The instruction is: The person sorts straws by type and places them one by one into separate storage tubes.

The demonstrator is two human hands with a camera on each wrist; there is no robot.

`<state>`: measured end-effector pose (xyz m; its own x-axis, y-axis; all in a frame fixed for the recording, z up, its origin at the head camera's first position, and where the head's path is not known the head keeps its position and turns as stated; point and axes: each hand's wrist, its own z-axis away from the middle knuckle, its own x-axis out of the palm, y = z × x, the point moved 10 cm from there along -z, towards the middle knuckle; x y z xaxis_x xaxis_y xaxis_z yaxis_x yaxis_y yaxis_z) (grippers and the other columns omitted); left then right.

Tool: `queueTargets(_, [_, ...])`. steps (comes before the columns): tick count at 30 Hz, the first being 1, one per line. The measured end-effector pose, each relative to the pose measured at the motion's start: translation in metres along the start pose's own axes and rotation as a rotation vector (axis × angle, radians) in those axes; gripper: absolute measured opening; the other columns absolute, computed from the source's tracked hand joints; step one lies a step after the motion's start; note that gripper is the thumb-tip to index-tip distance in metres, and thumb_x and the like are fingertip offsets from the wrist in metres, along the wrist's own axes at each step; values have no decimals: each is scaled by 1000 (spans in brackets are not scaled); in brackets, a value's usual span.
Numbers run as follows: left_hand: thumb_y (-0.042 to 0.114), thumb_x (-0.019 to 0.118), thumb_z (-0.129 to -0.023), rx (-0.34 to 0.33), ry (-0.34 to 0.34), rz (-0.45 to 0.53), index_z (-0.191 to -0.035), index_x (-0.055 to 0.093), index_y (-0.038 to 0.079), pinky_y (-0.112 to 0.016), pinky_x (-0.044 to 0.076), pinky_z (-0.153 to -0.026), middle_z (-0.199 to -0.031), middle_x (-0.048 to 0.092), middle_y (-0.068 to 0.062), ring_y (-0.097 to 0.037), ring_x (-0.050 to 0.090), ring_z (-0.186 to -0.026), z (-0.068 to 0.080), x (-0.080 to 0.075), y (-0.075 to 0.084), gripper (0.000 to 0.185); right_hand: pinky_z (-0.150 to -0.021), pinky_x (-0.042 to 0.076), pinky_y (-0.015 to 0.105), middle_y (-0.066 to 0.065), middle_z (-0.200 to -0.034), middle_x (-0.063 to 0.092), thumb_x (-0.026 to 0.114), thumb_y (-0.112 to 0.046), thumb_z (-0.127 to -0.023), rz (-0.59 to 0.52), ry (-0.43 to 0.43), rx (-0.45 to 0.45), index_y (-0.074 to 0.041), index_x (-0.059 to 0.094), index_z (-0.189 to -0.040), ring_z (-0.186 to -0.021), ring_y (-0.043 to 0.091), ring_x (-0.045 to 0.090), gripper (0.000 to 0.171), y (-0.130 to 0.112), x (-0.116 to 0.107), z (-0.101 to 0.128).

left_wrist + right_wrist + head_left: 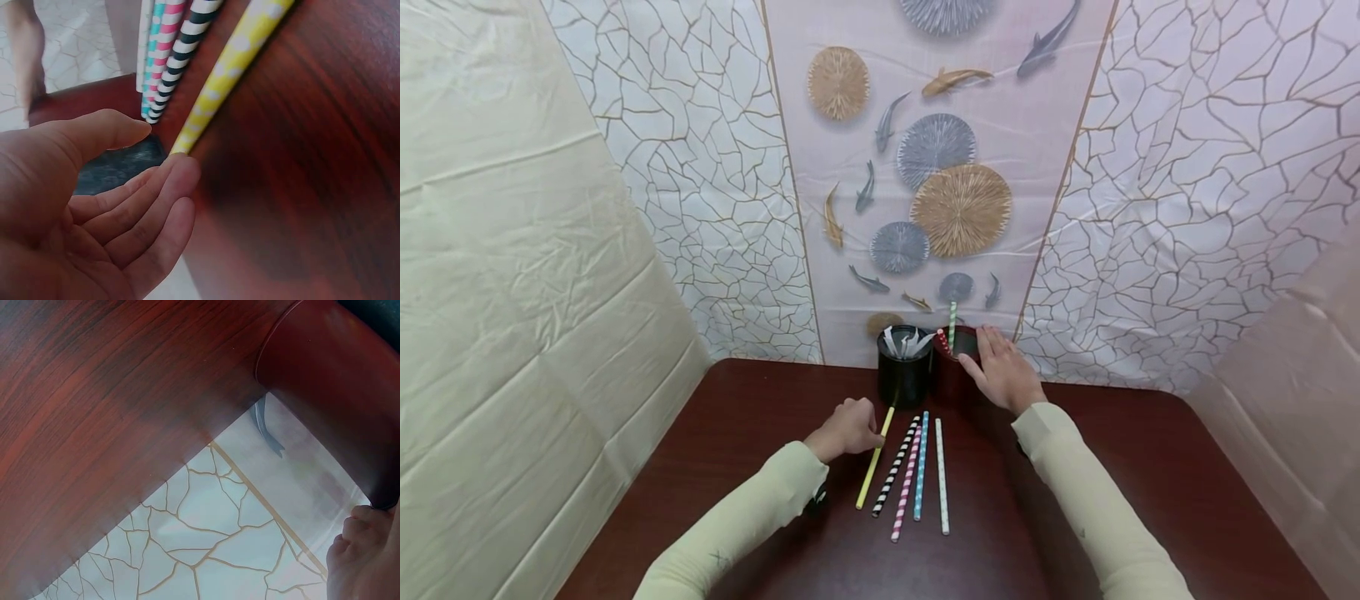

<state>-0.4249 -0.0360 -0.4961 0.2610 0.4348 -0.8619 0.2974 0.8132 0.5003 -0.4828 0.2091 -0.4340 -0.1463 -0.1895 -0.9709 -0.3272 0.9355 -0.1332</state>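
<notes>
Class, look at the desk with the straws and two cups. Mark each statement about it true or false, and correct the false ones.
1. Five straws lie on the table. True.
2. The left hand is at the yellow straw. True.
3. The right hand rests flat on the table. False: it is at the red cup.
4. The black cup is empty. False: it holds white straws.
5. The black-and-white straw lies between the yellow and pink ones. True.
6. The cups stand far apart. False: they stand side by side.

Left hand (pixel 847 428) fingers curled – right hand (pixel 1004 372) fingers extended.
</notes>
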Motion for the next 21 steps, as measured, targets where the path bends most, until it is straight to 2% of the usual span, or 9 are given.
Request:
queueTargets(3, [23,81,-92,12,9,9,-45,42,19,-29,30,-44,-43,30,7,-11,29,-38,-13,15,-17,61,-133,20,58,30,-173,20,28,-58,-113,-4,-3,1,7,17,-166,-163,45,18,85,0,1,1])
queueTargets(5, [25,81,-92,6,13,2,-49,47,20,-29,35,-45,-44,36,7,-11,35,-40,-22,23,-26,56,-132,20,58,30,-173,20,27,-59,-113,0,0,0,8,16,-166,-163,46,17,85,1,1,1])
queueTargets(8, [26,82,-92,-29,9,3,-53,56,16,-30,41,-49,-48,47,3,-15,48,-45,-27,27,-30,47,-132,20,59,30,-173,20,25,-59,-113,1,8,-2,8,16,-166,-162,46,17,86,2,1,0])
queueTargets(9, [22,82,-91,-56,-5,17,-55,58,14,-31,44,-49,-49,50,1,-18,51,-47,-21,21,-21,44,-132,20,59,30,-173,19,25,-59,-113,1,9,-1,8,16,-166,-162,47,17,86,2,1,-1])
queueTargets(16, [22,81,-92,-121,-12,-11,-62,56,12,-32,41,-52,-54,44,0,-19,46,-52,-23,22,-15,40,-132,22,58,30,-173,21,27,-59,-113,3,21,-3,8,17,-166,-162,46,19,85,2,1,0])
queueTargets(21, [22,80,-94,-175,-56,-16,-70,64,10,-31,45,-55,-58,59,-3,-19,56,-55,-23,22,-10,31,-132,22,58,30,-172,22,27,-58,-113,0,27,-4,8,18,-165,-162,46,19,85,1,1,0])
